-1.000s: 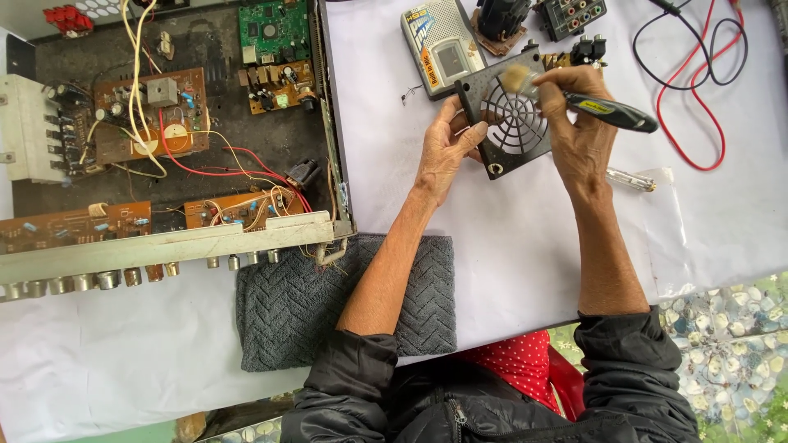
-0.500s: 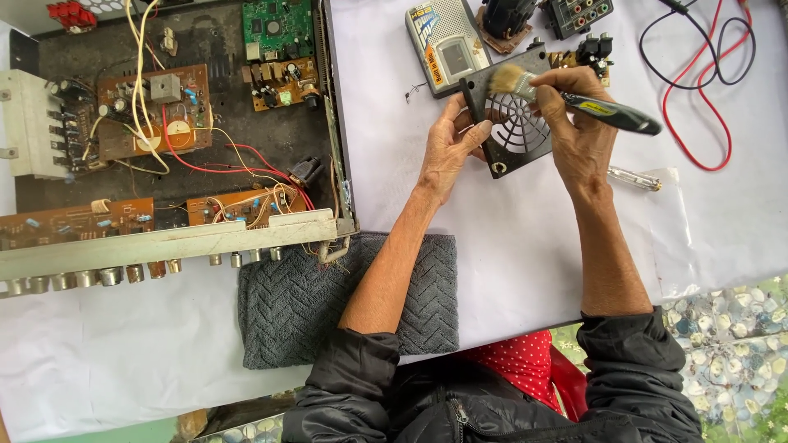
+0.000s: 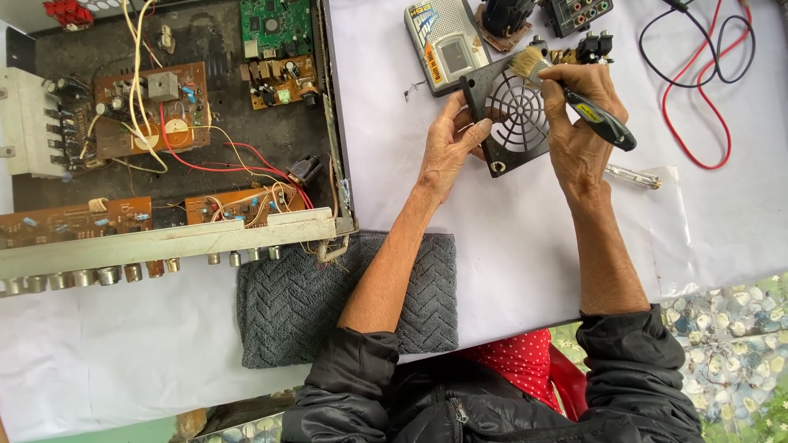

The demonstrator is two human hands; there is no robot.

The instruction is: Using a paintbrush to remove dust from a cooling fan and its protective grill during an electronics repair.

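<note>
My left hand [image 3: 450, 141] grips the left edge of a black square fan grille [image 3: 512, 116], held tilted over the white table cover [image 3: 525, 254]. My right hand [image 3: 579, 125] holds a small paintbrush [image 3: 576, 97] with a black and yellow handle. Its pale bristles rest on the grille's upper right corner.
An opened amplifier chassis [image 3: 164, 139] with circuit boards and red and yellow wires fills the left. A grey knitted cloth [image 3: 328, 303] lies under its front corner. A small grey meter [image 3: 439, 41], black connector parts, red and black leads [image 3: 698, 90] and a screwdriver [image 3: 636, 176] lie around the grille.
The brush has shifted slightly along the grille's top corner. Both hands and the grille stay in almost the same place.
</note>
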